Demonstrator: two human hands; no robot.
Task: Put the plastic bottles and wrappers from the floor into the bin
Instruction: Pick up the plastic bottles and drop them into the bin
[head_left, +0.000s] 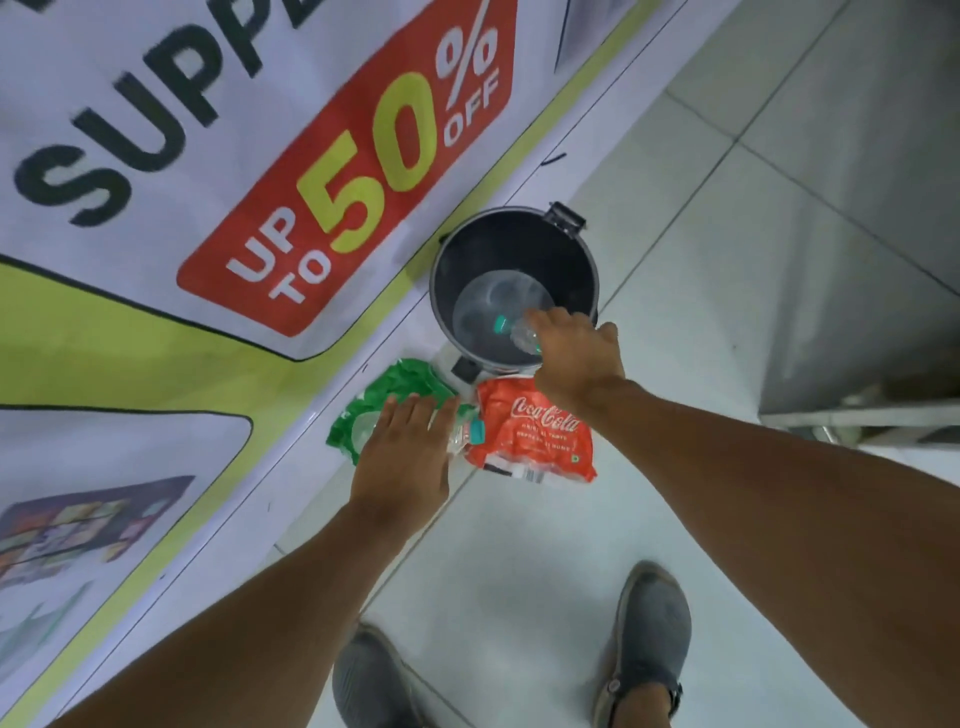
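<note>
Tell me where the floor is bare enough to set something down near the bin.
Bare tiles lie right of the bin, toward the metal cabinet, and between the red wrapper and the shoes. Crowded: green wrapper, red wrapper and a bottle in front of the bin.

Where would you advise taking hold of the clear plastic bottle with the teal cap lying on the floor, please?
Probably around its neck, just below the teal cap, coming from above. The clear plastic bottle lies on the tile between the green wrapper and the red Coca-Cola wrapper; the left hand covers most of its body, so only the cap end shows clearly.
</note>
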